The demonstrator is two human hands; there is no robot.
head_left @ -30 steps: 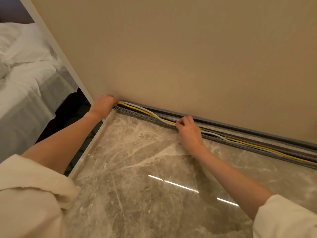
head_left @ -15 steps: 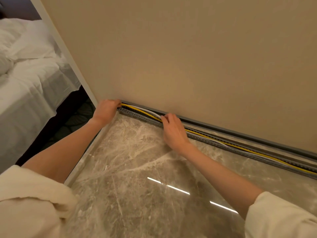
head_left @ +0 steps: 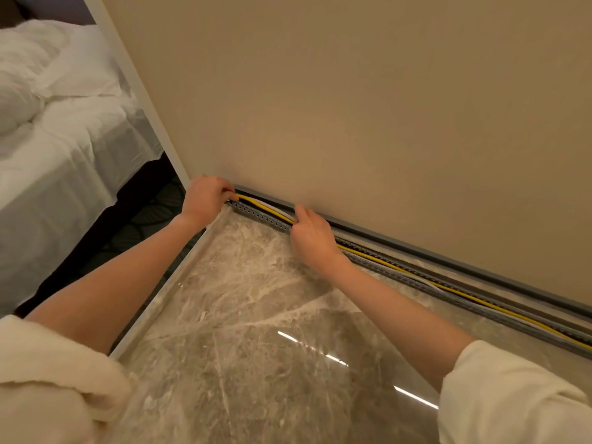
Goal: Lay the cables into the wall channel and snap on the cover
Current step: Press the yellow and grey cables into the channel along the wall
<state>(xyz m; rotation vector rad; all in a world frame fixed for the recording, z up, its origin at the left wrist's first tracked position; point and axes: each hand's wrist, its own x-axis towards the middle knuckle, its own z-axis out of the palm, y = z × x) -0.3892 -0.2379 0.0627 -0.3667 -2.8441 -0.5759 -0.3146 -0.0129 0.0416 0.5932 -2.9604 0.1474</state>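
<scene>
A grey slotted cable channel (head_left: 448, 293) runs along the foot of the beige wall, from the corner at the left down to the right edge. A yellow cable (head_left: 413, 272) and a white cable (head_left: 272, 208) lie in it, arching slightly above it between my hands. My left hand (head_left: 205, 198) grips the cable ends at the channel's left end, fingers curled. About a hand's width to the right, my right hand (head_left: 309, 233) presses its fingertips on the cables at the channel's top. No separate cover is in view.
A glossy marble slab (head_left: 256, 331) fills the foreground below the channel, with a pale edge strip (head_left: 166, 290) on its left. Beyond that edge are dark patterned carpet (head_left: 144, 219) and a bed with white sheets (head_left: 57, 139). A grey skirting strip (head_left: 480, 270) sits behind the channel.
My right hand has slid left along the channel toward my left hand, leaving the cables behind it lying lower in the channel. My left hand has stayed at the channel's end.
</scene>
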